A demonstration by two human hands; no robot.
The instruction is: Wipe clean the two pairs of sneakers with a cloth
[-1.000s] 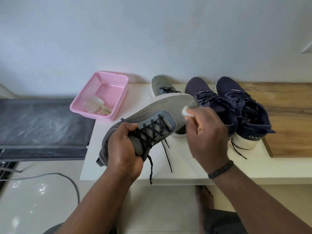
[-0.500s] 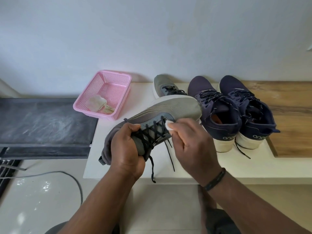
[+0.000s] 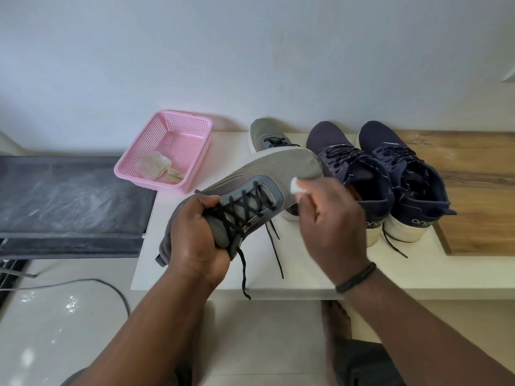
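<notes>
Right hand (image 3: 331, 218) pinches a white cloth (image 3: 294, 186) on the grey sneaker (image 3: 267, 174), which the left hand (image 3: 199, 240) grips; the other three sneakers seem not yet wiped.

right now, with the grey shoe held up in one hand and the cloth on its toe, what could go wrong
1. The left hand grips the grey sneaker only at its tongue and collar, clear of the white shelf; firm wiping near the toe could twist it loose.
2. Its black laces dangle untied past the shelf edge and might snag.
3. The right hand pinches a small white cloth, of which only a corner shows; it may slip out.
</notes>
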